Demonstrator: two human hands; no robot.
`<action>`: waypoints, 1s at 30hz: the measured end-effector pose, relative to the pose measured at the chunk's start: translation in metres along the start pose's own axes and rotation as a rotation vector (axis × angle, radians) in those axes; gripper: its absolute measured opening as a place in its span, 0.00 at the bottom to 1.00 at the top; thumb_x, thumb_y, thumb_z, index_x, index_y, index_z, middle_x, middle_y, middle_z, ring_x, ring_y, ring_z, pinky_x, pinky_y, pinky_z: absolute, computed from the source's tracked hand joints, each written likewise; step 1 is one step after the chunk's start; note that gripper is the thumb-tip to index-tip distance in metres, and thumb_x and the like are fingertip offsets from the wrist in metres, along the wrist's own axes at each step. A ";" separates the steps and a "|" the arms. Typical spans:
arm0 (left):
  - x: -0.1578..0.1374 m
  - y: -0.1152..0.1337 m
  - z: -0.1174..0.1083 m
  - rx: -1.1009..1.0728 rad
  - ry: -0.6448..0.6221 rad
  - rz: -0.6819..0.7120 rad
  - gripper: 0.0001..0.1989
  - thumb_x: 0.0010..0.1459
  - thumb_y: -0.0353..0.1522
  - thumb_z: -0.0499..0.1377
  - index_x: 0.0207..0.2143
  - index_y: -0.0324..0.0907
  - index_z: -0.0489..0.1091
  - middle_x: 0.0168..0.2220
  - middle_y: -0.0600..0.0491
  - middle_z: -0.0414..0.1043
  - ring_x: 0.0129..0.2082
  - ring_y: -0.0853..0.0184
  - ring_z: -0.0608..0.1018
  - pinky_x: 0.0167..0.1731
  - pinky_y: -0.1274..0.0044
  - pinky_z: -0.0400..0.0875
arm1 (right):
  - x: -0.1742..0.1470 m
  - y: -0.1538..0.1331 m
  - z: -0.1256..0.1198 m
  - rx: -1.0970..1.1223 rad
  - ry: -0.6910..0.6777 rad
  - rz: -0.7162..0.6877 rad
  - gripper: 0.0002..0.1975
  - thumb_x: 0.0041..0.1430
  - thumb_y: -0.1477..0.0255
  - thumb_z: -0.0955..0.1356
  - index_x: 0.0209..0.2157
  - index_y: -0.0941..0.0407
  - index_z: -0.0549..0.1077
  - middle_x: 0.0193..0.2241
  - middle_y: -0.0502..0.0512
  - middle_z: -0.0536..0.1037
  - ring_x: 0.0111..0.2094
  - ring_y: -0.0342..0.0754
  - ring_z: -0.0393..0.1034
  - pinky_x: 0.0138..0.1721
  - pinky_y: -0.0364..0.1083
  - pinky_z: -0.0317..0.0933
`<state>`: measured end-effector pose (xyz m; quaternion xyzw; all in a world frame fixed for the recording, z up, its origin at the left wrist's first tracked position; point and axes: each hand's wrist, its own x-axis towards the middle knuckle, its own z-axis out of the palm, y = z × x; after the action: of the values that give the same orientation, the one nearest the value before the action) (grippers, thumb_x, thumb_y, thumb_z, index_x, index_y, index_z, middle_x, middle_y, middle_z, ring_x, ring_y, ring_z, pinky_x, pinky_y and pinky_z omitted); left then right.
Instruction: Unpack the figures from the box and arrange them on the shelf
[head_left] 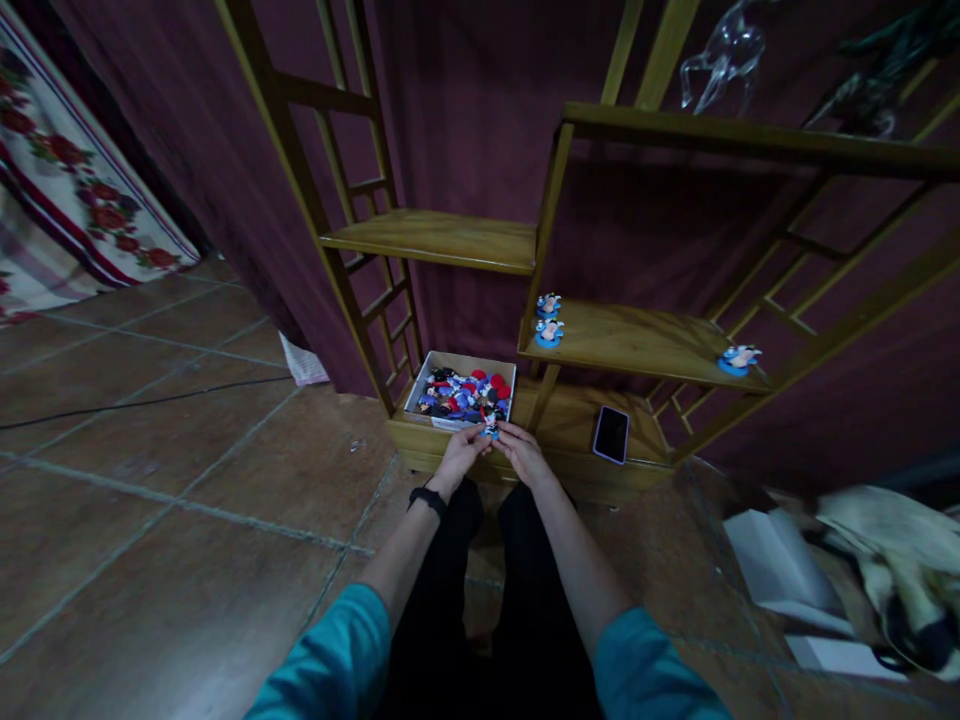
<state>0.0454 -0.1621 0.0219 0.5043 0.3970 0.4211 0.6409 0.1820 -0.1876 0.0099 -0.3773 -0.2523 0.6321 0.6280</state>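
Observation:
Between my two hands is a small toy figurine (490,425) with a blue base, held just in front of a box. My left hand (463,452), with a dark band on its wrist, grips the figurine from the left with its fingertips. From the other side, my right hand (523,450) closes its fingers on the same figurine. Right behind them, the white cardboard box (420,388) holds a jumble of small red, blue, black and white figures (457,395). The figurine's finer details are too small to make out.
Two figurines on blue bases (549,332) stand at the left end of the middle shelf (630,340), another figurine (739,360) at its right end. A phone (611,434) lies on the lowest shelf. A glass animal (727,55) stands up high. White boxes (784,565) sit on the floor right.

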 end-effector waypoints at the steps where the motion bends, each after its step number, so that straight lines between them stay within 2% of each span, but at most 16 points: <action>1: 0.000 0.000 0.000 -0.006 0.006 0.001 0.22 0.43 0.35 0.64 0.42 0.35 0.72 0.23 0.55 0.70 0.22 0.74 0.69 0.26 0.80 0.62 | 0.000 0.000 0.000 0.000 -0.004 0.004 0.15 0.39 0.72 0.74 0.33 0.57 0.74 0.36 0.55 0.78 0.40 0.49 0.72 0.47 0.50 0.63; 9: -0.001 0.002 0.001 -0.048 0.008 -0.014 0.20 0.47 0.34 0.61 0.43 0.35 0.70 0.24 0.53 0.71 0.22 0.73 0.70 0.25 0.79 0.63 | -0.001 -0.001 0.000 -0.047 -0.004 0.017 0.17 0.39 0.71 0.74 0.35 0.57 0.74 0.32 0.54 0.79 0.34 0.47 0.73 0.42 0.49 0.65; 17: -0.001 0.001 0.000 -0.097 0.044 -0.028 0.20 0.51 0.33 0.57 0.47 0.36 0.68 0.26 0.50 0.73 0.24 0.70 0.73 0.26 0.78 0.66 | -0.001 -0.002 0.000 -0.051 -0.003 0.005 0.16 0.39 0.72 0.74 0.34 0.57 0.74 0.34 0.55 0.78 0.35 0.47 0.73 0.41 0.48 0.65; 24: -0.001 0.002 -0.001 -0.232 0.004 -0.081 0.19 0.50 0.32 0.59 0.45 0.34 0.69 0.27 0.48 0.74 0.25 0.70 0.74 0.27 0.78 0.66 | 0.000 -0.002 0.001 -0.053 -0.012 0.000 0.18 0.38 0.72 0.74 0.36 0.57 0.74 0.33 0.54 0.78 0.34 0.47 0.72 0.40 0.47 0.64; 30: -0.003 0.007 0.000 -0.198 -0.027 -0.093 0.20 0.45 0.31 0.64 0.42 0.35 0.72 0.29 0.49 0.74 0.24 0.73 0.73 0.28 0.79 0.66 | -0.001 -0.002 0.001 -0.046 -0.031 -0.007 0.17 0.39 0.72 0.74 0.35 0.56 0.74 0.32 0.52 0.78 0.31 0.44 0.71 0.40 0.46 0.63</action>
<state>0.0433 -0.1640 0.0288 0.4252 0.3677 0.4211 0.7118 0.1820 -0.1887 0.0126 -0.3808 -0.2780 0.6296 0.6175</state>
